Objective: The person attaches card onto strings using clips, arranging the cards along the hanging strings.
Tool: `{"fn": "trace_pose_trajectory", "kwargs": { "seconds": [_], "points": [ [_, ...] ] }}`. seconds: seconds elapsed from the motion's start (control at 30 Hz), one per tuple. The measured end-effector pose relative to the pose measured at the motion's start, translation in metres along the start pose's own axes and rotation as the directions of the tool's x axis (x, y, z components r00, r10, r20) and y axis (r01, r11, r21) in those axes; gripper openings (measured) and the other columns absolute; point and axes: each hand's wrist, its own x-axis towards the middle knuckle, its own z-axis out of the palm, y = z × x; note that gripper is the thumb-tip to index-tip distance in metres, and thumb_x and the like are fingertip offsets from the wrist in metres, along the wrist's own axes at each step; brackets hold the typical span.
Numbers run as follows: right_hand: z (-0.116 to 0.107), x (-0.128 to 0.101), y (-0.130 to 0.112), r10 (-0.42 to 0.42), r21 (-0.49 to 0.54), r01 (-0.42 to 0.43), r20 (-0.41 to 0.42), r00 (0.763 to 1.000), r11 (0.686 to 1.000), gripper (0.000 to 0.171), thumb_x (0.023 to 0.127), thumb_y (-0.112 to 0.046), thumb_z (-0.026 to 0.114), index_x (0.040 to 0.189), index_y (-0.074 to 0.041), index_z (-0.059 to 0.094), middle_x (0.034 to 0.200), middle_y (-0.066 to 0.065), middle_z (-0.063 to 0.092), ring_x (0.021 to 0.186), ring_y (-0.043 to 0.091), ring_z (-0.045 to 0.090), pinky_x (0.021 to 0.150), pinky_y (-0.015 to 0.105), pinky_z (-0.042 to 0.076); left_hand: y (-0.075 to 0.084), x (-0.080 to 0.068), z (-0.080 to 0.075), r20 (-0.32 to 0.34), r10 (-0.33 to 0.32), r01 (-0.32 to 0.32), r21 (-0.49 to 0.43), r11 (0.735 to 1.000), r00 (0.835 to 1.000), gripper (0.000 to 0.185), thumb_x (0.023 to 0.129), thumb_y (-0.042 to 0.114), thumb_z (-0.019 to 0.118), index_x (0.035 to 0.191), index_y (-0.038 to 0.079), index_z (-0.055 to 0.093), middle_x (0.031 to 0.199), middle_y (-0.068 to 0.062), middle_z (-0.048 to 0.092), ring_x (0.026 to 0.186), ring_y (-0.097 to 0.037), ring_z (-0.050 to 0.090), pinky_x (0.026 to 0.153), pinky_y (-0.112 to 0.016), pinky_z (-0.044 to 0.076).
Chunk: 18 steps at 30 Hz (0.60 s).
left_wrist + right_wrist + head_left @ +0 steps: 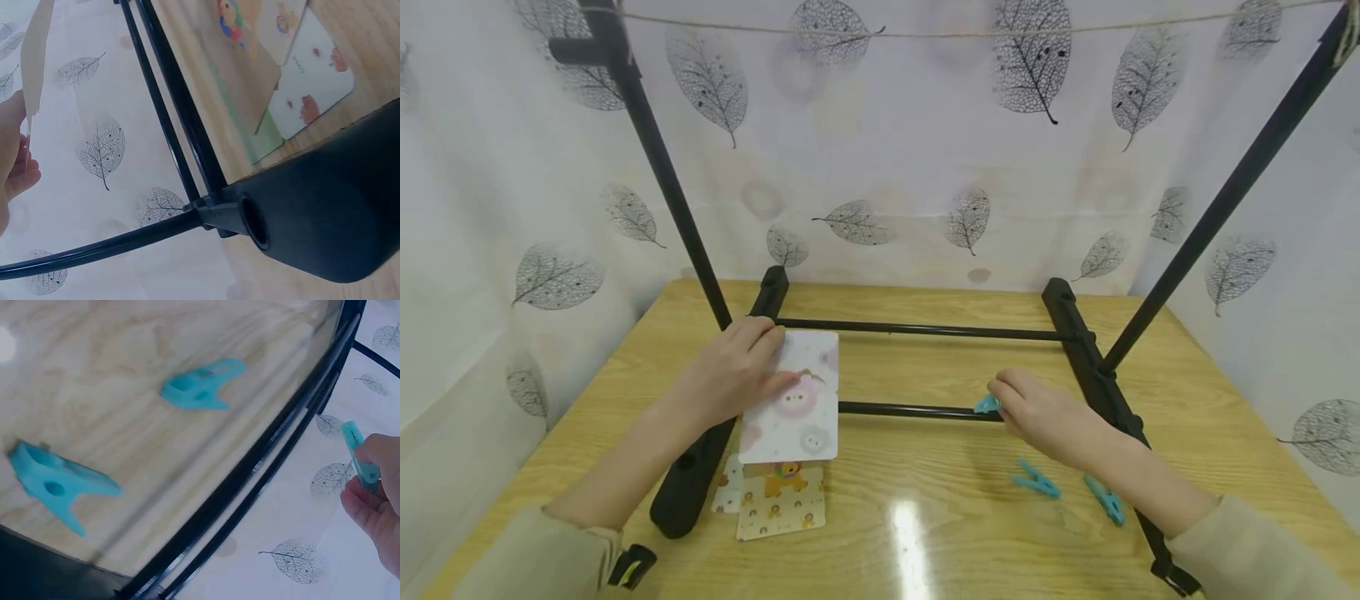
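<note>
My left hand [741, 371] holds a white card with pink animal faces [793, 400] by its left edge, lifted a little above the table; the left wrist view shows the card edge-on [37, 50] against the fingers [15, 156]. Two more picture cards [778, 500] lie flat under it, also seen in the left wrist view [312, 81]. My right hand [1041, 412] pinches a teal clothespin [987, 405] near the rack's lower bar [910, 410]; the same clothespin [359, 456] sits between its fingertips. Two teal clothespins [1036, 481] [1105, 500] lie on the table beside that wrist.
A black drying rack stands on the wooden table [940, 517], with feet at left [688, 483] and right [1093, 367], slanted uprights and a string [925, 33] across the top. A leaf-print curtain [887, 167] hangs behind.
</note>
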Motion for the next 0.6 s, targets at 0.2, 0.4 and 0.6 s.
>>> {"fn": "trace_pose_trajectory", "kwargs": {
  "seconds": [0.2, 0.4, 0.6],
  "points": [
    [-0.012, 0.015, 0.007, -0.031, -0.007, 0.031, -0.098, 0.995, 1.000, 0.041, 0.100, -0.022, 0.028, 0.097, 0.005, 0.058, 0.087, 0.014, 0.052, 0.064, 0.016, 0.047, 0.049, 0.021, 0.041, -0.003, 0.011, -0.004, -0.001, -0.033, 0.033, 0.021, 0.999, 0.999, 0.051, 0.073, 0.025, 0.077, 0.099, -0.014, 0.058, 0.093, -0.025, 0.054, 0.084, -0.037, 0.055, 0.076, -0.045, 0.050],
    [-0.024, 0.029, 0.010, 0.015, 0.020, -0.012, -0.145, 0.989, 1.000, 0.043, 0.099, -0.028, 0.031, 0.100, 0.005, 0.057, 0.096, 0.016, 0.056, 0.079, 0.025, 0.057, 0.059, 0.030, 0.051, -0.005, 0.023, -0.006, -0.011, -0.062, 0.062, 0.045, 0.997, 0.998, 0.054, 0.065, 0.016, 0.083, 0.102, -0.014, 0.058, 0.096, -0.025, 0.054, 0.085, -0.037, 0.054, 0.076, -0.043, 0.050],
    [-0.026, 0.043, 0.008, -0.030, 0.042, 0.041, -0.246, 0.969, 0.998, 0.033, 0.100, -0.024, 0.039, 0.087, 0.000, 0.058, 0.095, 0.015, 0.057, 0.074, 0.023, 0.056, 0.059, 0.031, 0.050, -0.006, 0.027, -0.005, -0.002, -0.088, 0.088, 0.051, 0.995, 0.996, 0.054, 0.066, 0.017, 0.083, 0.102, -0.014, 0.058, 0.096, -0.024, 0.054, 0.085, -0.035, 0.054, 0.076, -0.041, 0.049]
  ]
}}
